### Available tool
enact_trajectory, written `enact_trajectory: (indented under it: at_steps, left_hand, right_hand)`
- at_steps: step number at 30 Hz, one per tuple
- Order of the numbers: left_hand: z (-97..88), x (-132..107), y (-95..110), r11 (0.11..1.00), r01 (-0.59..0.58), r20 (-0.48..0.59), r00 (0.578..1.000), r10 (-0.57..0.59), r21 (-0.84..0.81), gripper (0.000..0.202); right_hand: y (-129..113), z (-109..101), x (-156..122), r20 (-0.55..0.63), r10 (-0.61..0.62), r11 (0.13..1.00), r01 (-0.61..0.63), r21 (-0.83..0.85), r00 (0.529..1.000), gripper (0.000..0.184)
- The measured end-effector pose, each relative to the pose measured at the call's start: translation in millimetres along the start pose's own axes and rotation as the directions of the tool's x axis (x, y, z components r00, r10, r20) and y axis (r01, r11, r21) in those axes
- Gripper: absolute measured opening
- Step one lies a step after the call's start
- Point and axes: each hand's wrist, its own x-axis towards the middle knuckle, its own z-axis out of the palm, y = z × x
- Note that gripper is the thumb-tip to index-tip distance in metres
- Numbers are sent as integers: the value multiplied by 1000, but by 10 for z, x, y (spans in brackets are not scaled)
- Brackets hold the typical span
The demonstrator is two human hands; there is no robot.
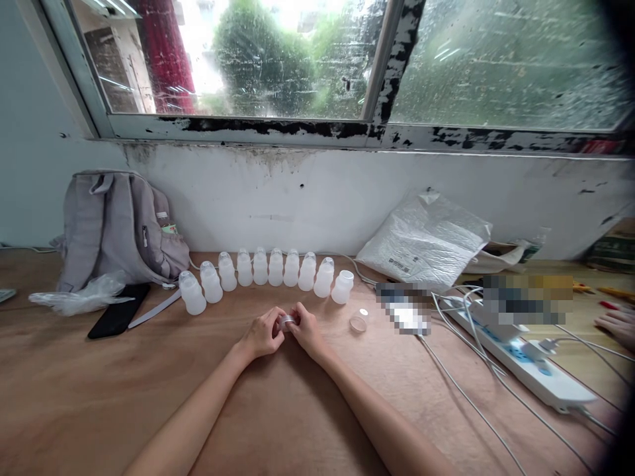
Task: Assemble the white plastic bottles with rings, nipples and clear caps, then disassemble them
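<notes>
My left hand [266, 332] and my right hand [306, 330] meet over the middle of the table, fingers closed in a pinch. Between them they hold a small translucent ring-shaped bottle part [286, 322], mostly covered by the fingertips. Beyond the hands, several frosted plastic baby bottles [275, 268] stand upright in an arc, most under clear domed caps. The bottle at the right end [342, 287] is uncapped, its neck bare. To the right of my right hand lies a clear cap [358, 323], with a small whitish piece [364, 313] beside it.
At left are a grey backpack [116, 228], a black phone [119, 312] and a crumpled plastic bag [79, 296]. A silver mailer bag [426, 238] leans on the wall. Cables and a white power strip [526, 357] lie at right. Another person's hand [618, 325] shows at the right edge.
</notes>
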Motion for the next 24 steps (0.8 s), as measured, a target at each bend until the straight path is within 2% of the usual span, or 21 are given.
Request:
enact_trajectory:
  at_steps: [7, 14, 18, 20, 24]
  left_hand:
    - [39, -14, 4, 1000, -23, -1, 1000, 23, 14, 25]
    - [103, -22, 79, 1000, 12, -42, 999, -12, 2, 27]
    - [123, -1, 83, 989, 62, -62, 996, -71, -131, 31]
    - [131, 13, 44, 961, 116, -82, 987, -141, -252, 31]
    - [150, 42, -88, 868, 219, -121, 946, -301, -446, 29]
  right_hand:
    - [-3, 28, 10, -17, 11, 1000, -12, -17, 1000, 14]
    - [-38, -13, 25, -72, 26, 1000, -27, -15, 997, 13]
    - [-57, -62, 17, -140, 97, 995, -96, 17, 985, 11]
    - [-82, -77, 2, -145, 123, 992, -118, 46, 982, 10]
    - [-189, -85, -62, -38, 55, 996, -52, 75, 998, 9]
